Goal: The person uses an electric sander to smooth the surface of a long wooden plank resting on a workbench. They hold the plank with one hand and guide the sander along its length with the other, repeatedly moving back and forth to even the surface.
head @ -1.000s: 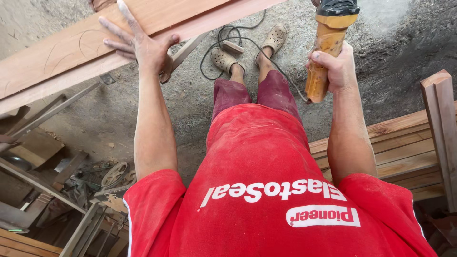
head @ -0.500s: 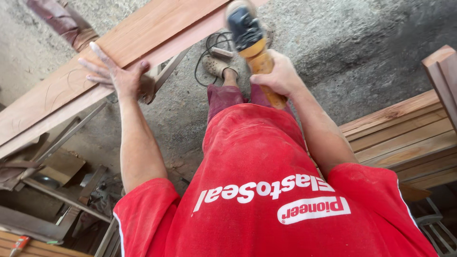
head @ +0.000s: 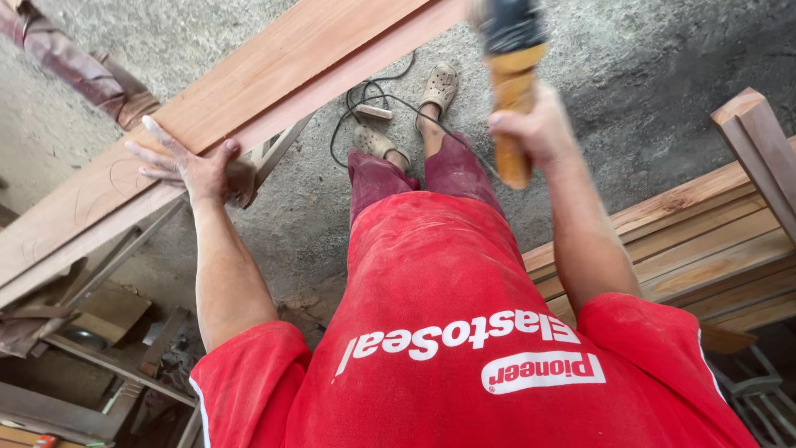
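A long reddish wooden plank [head: 274, 75] runs on a slant from the lower left up to the top middle. My left hand [head: 195, 166] lies flat on its near edge, fingers spread. My right hand [head: 531, 129] grips the orange handle of a power tool [head: 512, 75], a grinder with a dark head, blurred and held upright in the air to the right of the plank. Its black cord [head: 373, 104] loops on the floor by my feet.
Stacked wooden boards [head: 705, 241] and an upright post [head: 763, 141] stand at the right. A metal stand [head: 274, 153] supports the plank. Scrap wood and clutter [head: 91, 332] fill the lower left. Another person's leg in dark red trousers [head: 75, 66] shows at the upper left. The floor is dusty concrete.
My right hand first brought the power tool in over my feet by the plank, then lifted it back to the right. My left hand stays pressed on the plank.
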